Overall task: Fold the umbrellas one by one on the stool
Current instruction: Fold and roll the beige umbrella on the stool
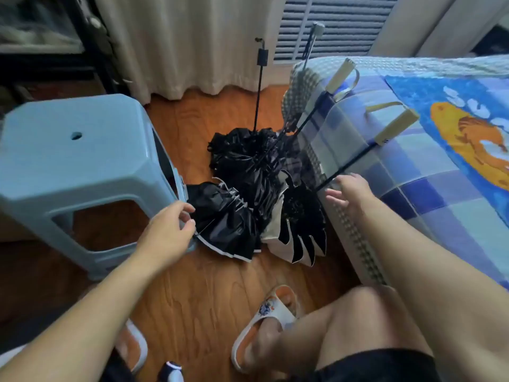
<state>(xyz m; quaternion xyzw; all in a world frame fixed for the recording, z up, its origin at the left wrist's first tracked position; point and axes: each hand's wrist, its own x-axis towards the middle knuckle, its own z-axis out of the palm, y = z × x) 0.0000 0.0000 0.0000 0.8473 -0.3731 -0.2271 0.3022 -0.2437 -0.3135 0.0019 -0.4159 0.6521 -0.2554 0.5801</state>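
I sit at the edge of the bed (429, 139) with a heap of collapsed umbrellas (256, 183) on the wooden floor (198, 293) between the bed and the pale blue plastic stool (71, 161). Their black canopies are crumpled and spread loose, none of them folded, and their shafts slant upward; two cream handles (396, 124) lean against the checked bedcover, while two more stand up toward the curtain (192, 45) and the louvred panel (330, 23). My left hand (168, 232) reaches low beside the stool's near leg, and its thumb and fingertips pinch the white-trimmed edge of the nearest black canopy (225, 219). My right hand (347, 191) hovers with fingers spread and relaxed, just beside one black shaft (347, 164) that runs up to a handle on the bed; I cannot tell whether it touches the shaft. The two hands are well apart, the pile lying between them. The stool's seat holds nothing. My foot in a white slipper (264, 321) rests on the floor below.
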